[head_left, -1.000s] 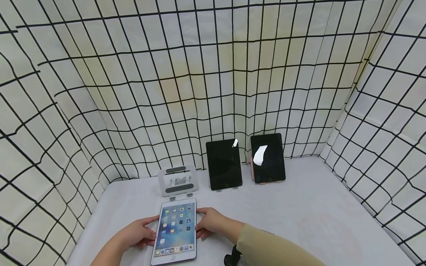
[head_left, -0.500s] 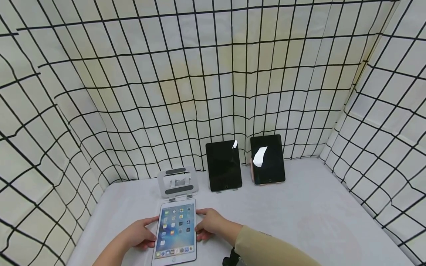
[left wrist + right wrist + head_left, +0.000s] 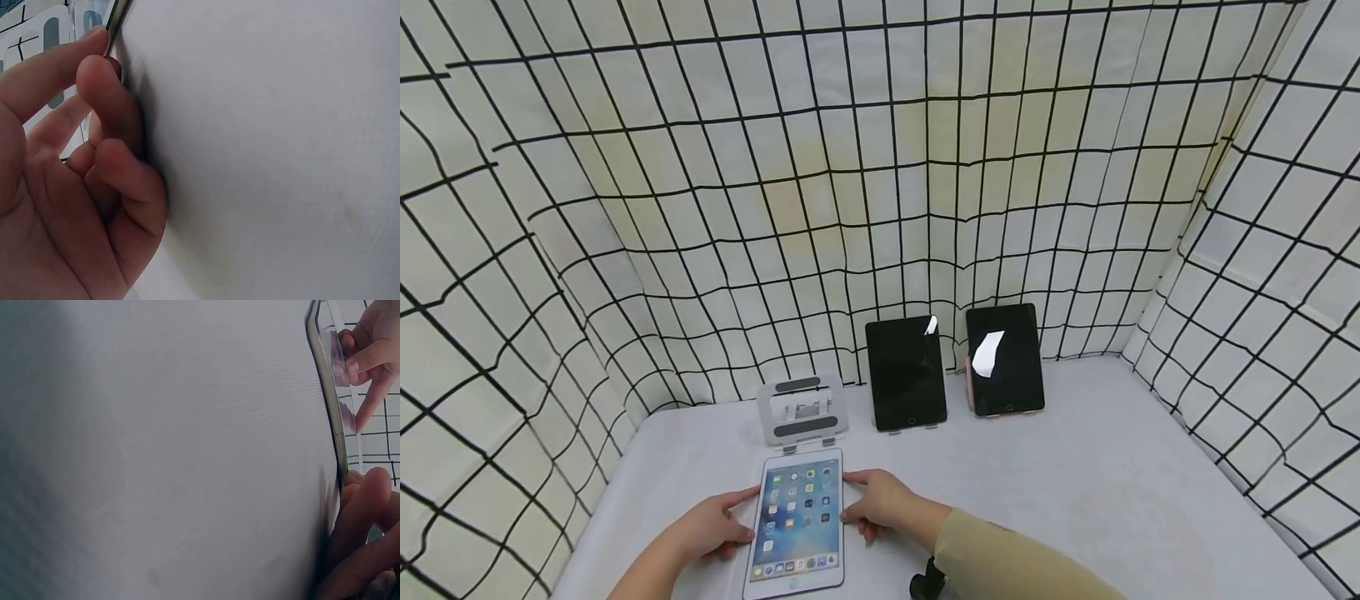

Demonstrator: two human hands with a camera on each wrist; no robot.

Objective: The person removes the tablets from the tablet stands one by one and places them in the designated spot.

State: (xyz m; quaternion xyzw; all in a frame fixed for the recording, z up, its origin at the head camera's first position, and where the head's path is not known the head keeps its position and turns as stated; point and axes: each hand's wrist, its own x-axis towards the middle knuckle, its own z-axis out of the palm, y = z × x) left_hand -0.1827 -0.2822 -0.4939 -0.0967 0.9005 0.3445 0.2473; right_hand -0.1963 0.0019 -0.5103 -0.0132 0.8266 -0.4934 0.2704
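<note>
A white tablet with a lit screen of app icons lies on the white tabletop in the head view. My left hand is at its left edge, index finger extended and thumb touching the side. Against the right edge rest the index finger and thumb of my right hand. The lower fingers of both hands bend loosely beside the tablet, near the table. In the left wrist view, the palm and bent fingers of the left hand show. The tablet's side edge appears in the right wrist view.
Just behind the tablet stands a light grey tablet stand with dark pads. Two dark tablets, a middle one and a right one, lean upright at the back. Grid-patterned cloth walls enclose the table.
The right hand's lower fingers have drawn slightly away from the tablet's edge. Both hands otherwise keep their places, and the tablet has hardly moved.
</note>
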